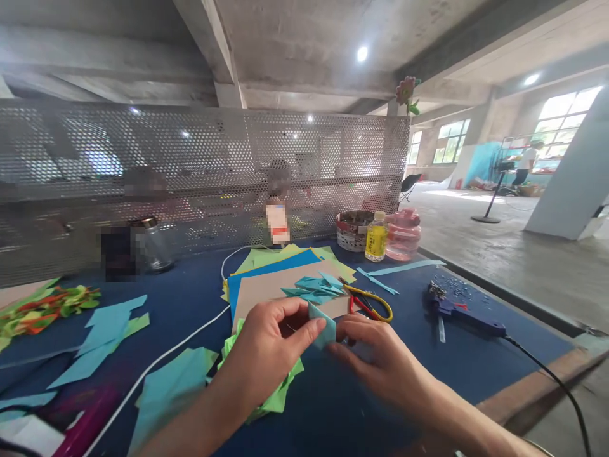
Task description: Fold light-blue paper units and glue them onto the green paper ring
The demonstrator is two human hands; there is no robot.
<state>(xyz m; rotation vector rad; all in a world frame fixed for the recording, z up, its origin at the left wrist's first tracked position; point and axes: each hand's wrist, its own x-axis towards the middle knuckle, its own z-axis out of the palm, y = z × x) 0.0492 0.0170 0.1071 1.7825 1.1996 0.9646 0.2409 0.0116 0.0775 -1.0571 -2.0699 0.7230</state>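
Observation:
A small folded piece of light blue paper (pixel 325 330) is held up over the table between my two hands. My left hand (pixel 280 330) pinches its left side between thumb and fingers. At its right edge my right hand (pixel 364 346) has its thumb and fingertips closed on the paper. Just beyond lies a pile of folded blue paper pieces (pixel 314 289) on a beige sheet (pixel 259 292). Scissors (pixel 368 301) with red and yellow handles rest beside that pile. Green folded paper (pixel 280 397) lies partly hidden beneath my left forearm.
A glue gun (pixel 469 317) with a black cord lies at the right. Blue paper sheets (pixel 171 387) and a white cable (pixel 164 355) are at the left. A yellow-labelled bottle (pixel 376 238), a pink jug (pixel 403 236) and a perforated panel (pixel 200 165) stand at the back.

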